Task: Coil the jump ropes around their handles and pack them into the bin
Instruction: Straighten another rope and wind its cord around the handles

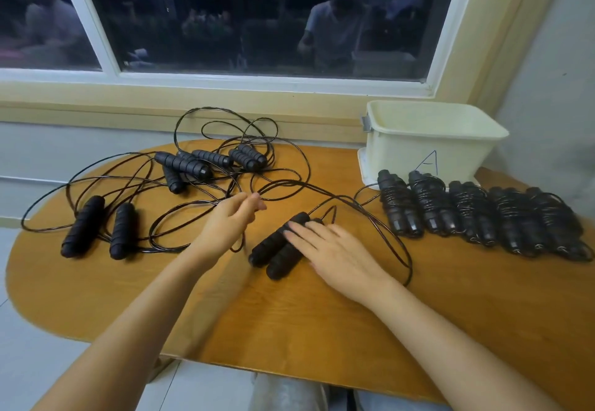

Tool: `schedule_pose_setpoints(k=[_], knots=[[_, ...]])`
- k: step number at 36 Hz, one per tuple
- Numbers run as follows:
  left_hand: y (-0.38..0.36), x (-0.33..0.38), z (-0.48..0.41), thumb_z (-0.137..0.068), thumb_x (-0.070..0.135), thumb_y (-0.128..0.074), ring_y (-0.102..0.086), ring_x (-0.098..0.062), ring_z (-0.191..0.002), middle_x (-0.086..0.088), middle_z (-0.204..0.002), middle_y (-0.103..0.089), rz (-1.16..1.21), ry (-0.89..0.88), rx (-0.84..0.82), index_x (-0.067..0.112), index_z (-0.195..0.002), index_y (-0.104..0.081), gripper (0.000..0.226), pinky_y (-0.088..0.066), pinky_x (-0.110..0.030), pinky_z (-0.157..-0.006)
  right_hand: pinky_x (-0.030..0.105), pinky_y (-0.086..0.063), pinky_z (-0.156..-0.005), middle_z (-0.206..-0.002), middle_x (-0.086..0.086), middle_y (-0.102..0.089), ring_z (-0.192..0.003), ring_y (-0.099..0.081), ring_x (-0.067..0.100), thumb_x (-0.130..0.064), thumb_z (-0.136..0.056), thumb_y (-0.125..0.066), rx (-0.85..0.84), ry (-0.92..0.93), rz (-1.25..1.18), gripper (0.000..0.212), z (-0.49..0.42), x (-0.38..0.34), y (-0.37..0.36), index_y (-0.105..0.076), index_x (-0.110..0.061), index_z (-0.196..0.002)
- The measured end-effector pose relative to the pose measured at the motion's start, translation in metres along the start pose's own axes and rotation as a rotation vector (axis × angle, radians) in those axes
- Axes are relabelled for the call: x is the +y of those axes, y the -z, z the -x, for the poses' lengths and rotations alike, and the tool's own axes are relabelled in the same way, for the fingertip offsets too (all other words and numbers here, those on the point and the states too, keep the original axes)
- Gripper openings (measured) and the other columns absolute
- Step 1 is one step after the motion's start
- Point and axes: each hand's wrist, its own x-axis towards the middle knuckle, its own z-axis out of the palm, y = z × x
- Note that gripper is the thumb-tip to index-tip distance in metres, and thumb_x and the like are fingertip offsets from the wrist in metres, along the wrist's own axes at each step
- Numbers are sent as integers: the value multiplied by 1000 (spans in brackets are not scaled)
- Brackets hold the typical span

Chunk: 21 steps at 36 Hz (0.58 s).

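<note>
**Foam handles pinned, thin cord ready to wind**

The right hand [331, 249] lies flat, fingers straight and slightly spread, on a pair of black ribbed handles [270, 251] lying side by side at the middle of the wooden table [289, 320]. Their thin black cord [409, 262] loops out to the right and back toward the left hand [230, 217], whose fingertips sit close together at the cord; motion blur hides whether they actually pinch it.

The handles look light, padded and grippy, so both should fit in one palm. The cord seems springy and slick, likely to uncoil unless kept taut.

Five wound bundles [473, 214] line up beside the cream bin [428, 149]. More loose ropes [199, 162] lie tangled at the back left.
</note>
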Motion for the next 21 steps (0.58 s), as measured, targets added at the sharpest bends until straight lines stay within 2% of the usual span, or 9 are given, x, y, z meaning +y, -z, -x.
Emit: schedule_pose_setpoints(k=[2, 4, 6, 10, 14, 17, 19, 21], knots=[[2, 2, -5, -107, 30, -35, -47, -1, -63, 12, -72, -48, 51, 18, -13, 20, -103, -64, 31, -36, -18, -60, 35, -42, -97, -159, 3, -32, -125, -46, 24, -4, -89, -59, -54, 40, -17, 75, -19, -1, -1, -27, -16, -155], [5, 0, -9, -107, 27, -35, -47, 1, -62, 11, -74, -49, 45, 4, -17, 21, -106, -65, 31, -37, -17, -60, 35, -36, -93, -161, 1, -26, -122, -41, 25, -5, -96, -45, -118, 70, -24, 70, -34, -1, -3, -16, -19, -158], [8, -3, -11, -107, 26, -36, -44, -2, -63, 9, -74, -48, 25, -10, -10, 23, -109, -66, 31, -37, -20, -62, 35, -34, -93, -158, 1, -31, -122, -40, 26, -11, -100, -43, -144, 85, -23, 62, -43, -2, -3, -20, -19, -157], [13, -11, -15, -107, 24, -38, -40, -3, -58, 3, -72, -44, 18, -25, 31, 26, -107, -66, 28, -33, -20, -57, 36, -34, -97, -150, 2, -37, -125, -39, 25, -15, -94, -56, -222, 82, -28, 57, -47, -2, 1, -37, -16, -147], [12, -15, -17, -107, 22, -39, -37, -3, -54, 5, -66, -41, 75, 3, 88, 25, -107, -67, 28, -30, -20, -53, 36, -36, -91, -145, 0, -45, -120, -40, 25, -15, -89, -65, -292, 60, -32, 62, -46, -4, 3, -36, -20, -143], [9, -19, -16, -106, 21, -40, -38, -3, -53, 6, -65, -43, 31, -8, 111, 23, -109, -67, 27, -31, -19, -54, 35, -38, -86, -140, -1, -50, -115, -49, 22, -22, -82, -72, -210, 101, -13, 65, -37, 0, 3, -42, -21, -141], [3, -23, -14, -105, 19, -41, -42, -3, -58, 7, -70, -49, -105, -40, 131, 19, -115, -66, 26, -34, -17, -56, 34, -40, -80, -135, -2, -53, -105, -56, 19, -23, -75, -78, -140, 78, -85, 66, -23, 4, 4, -48, -20, -133], [-5, -28, -7, -104, 18, -43, -49, -1, -69, 10, -83, -57, -287, -96, 127, 16, -121, -63, 26, -42, -15, -66, 33, -43, -80, -133, 0, -53, -100, -58, 18, -19, -68, -83, -66, 14, -205, 71, -5, 9, 6, -46, -18, -130]])
